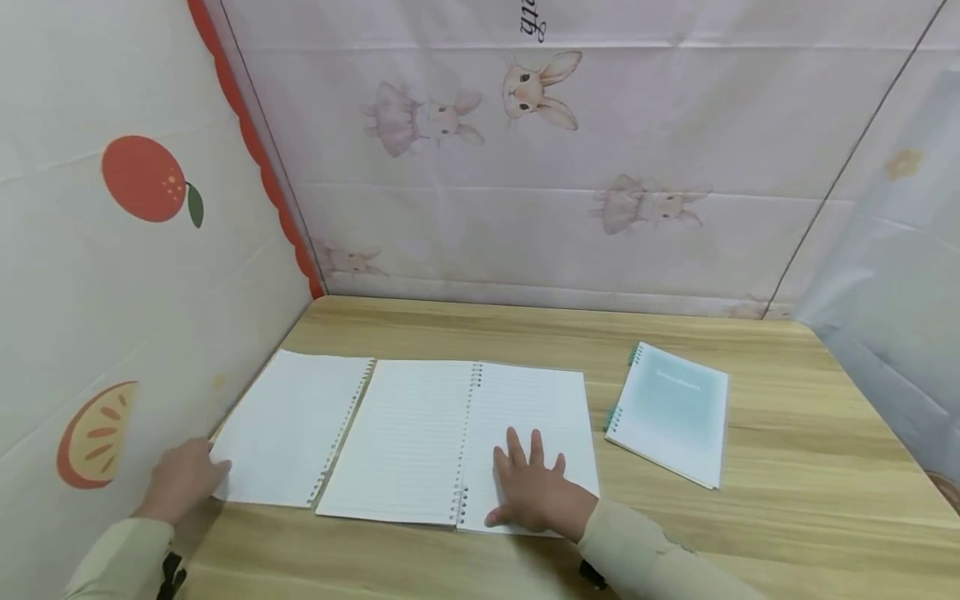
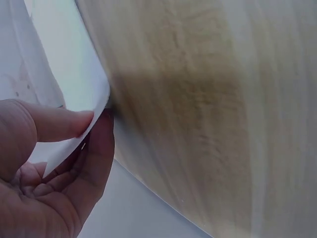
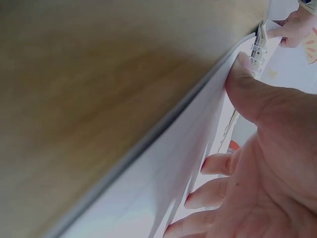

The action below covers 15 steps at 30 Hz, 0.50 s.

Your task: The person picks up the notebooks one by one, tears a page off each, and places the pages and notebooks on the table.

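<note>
A blank white sheet (image 1: 288,429) with a row of holes down its right edge lies at the left of the table. My left hand (image 1: 183,477) is at its lower left corner. In the left wrist view the thumb and fingers of the left hand (image 2: 59,163) pinch the bent paper (image 2: 74,54). Beside the sheet lies an open spiral notebook (image 1: 408,433) with lined pages. On its right page rests my right hand (image 1: 536,492), fingers spread. The right wrist view shows the right hand (image 3: 257,168) against the page (image 3: 168,158), its thumb near the rings.
A closed teal and white spiral notebook (image 1: 671,417) lies to the right, turned at an angle. The wood-grain table (image 1: 795,433) meets a rabbit-printed cloth wall (image 1: 465,233) at the back and a fruit-printed one (image 1: 90,308) on the left.
</note>
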Motion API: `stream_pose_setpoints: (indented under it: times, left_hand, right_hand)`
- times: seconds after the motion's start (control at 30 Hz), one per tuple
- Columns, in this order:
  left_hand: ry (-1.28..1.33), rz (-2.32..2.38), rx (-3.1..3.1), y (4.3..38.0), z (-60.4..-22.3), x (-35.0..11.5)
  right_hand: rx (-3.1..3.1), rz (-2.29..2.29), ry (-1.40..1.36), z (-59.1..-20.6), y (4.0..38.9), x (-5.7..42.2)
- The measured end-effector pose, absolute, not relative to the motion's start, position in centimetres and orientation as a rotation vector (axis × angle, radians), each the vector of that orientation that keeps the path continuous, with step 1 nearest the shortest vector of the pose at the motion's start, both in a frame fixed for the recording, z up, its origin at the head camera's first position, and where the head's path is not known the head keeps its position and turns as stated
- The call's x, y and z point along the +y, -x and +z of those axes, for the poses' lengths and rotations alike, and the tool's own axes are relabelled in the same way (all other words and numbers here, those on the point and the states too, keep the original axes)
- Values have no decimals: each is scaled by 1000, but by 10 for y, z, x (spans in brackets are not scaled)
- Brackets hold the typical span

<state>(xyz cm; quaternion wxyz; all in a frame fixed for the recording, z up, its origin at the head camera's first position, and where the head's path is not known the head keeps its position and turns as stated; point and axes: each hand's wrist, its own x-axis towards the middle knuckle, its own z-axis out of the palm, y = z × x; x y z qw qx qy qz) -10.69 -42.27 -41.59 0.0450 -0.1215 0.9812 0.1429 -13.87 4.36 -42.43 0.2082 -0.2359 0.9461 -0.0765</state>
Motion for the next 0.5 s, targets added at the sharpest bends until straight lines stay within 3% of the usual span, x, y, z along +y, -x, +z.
stream_pose_setpoints:
  times: [0.5]
  left_hand:
    - [371,422,2987,109,-414,-423]
  right_hand:
    - [2628,-221,657,-424,138,48]
